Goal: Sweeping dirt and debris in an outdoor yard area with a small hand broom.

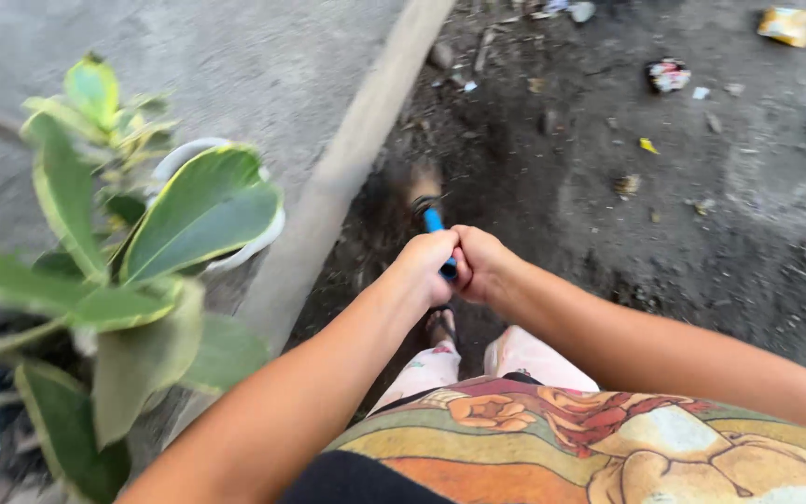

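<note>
Gripping a blue handle [437, 233], your left hand [428, 264] and right hand [479, 262] close around it side by side, its far end in dark soil [552, 177]. Beside your left arm stands a potted plant [132, 243].

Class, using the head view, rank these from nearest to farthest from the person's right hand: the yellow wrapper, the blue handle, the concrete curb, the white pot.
1. Blue handle: gripped in the right hand.
2. Concrete curb: to the left.
3. White pot: left, beyond the curb.
4. Yellow wrapper: top right corner.
</note>
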